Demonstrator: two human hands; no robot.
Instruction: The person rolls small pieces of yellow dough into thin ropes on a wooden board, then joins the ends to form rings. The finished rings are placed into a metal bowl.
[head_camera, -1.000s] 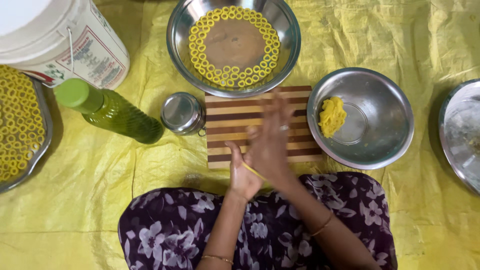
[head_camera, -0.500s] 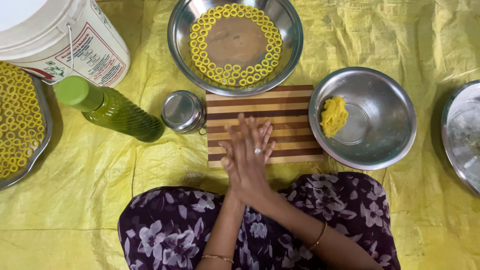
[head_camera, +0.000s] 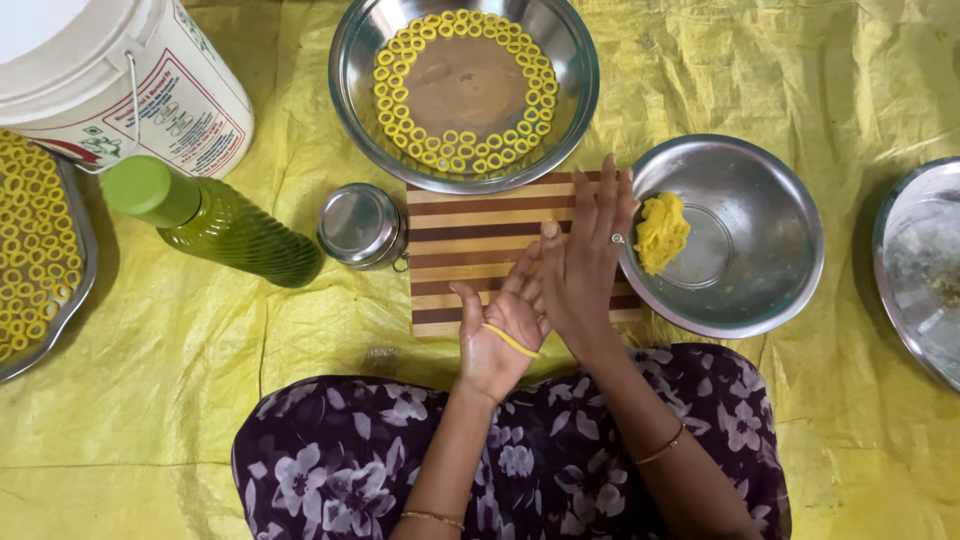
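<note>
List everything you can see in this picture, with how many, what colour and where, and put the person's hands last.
dough strip: one, yellow, between the palms
dough lump: one, yellow, in the right-hand bowl
steel bowl: one, silver, right of the board
cutting board: one, brown and cream stripes, centre
large bowl: one, silver, top centre
dough rings: many, yellow, around that bowl's inside
small steel cup: one, left of the board
bottle: one, green, lying left
bucket: one, white, top left
tray of rings: one, left edge
plate: one, silver, right edge
sheet: one, yellow, underneath
left hand: palm up
right hand: over the left
</note>
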